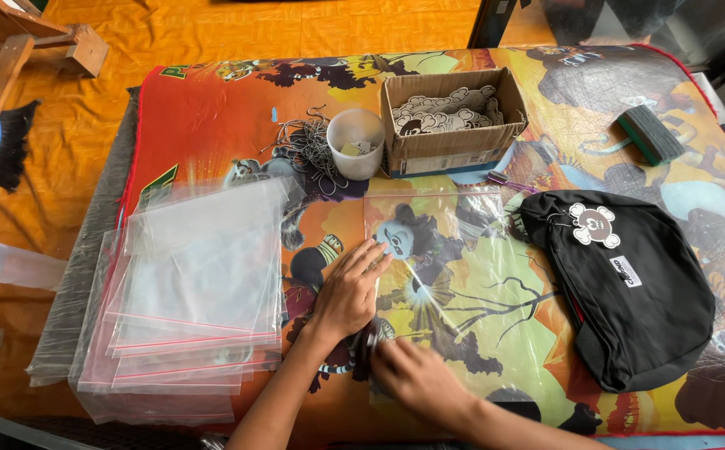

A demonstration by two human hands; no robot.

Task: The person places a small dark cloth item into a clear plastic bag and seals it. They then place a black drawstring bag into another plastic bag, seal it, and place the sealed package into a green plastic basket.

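Head view looks down on my two hands at the near edge of a clear plastic bag (454, 275) lying flat on the counter (212, 125), which is covered with a bright cartoon-print sheet. My left hand (347, 293) rests palm down with its fingers (371, 254) spread loosely open on the bag's left edge. My right hand (416, 377) presses on the bag's near corner; it is blurred, so I cannot tell whether its fingers are closed. Just right of the bag lies a black cloth pouch (629, 300) with a white skull-shaped tag (594, 223). To my left sits a stack of clear zip bags (191, 300). Farther back stand a white plastic cup (356, 142), a tangle of wire hooks (306, 150) and a cardboard box of cut-out tags (450, 117).
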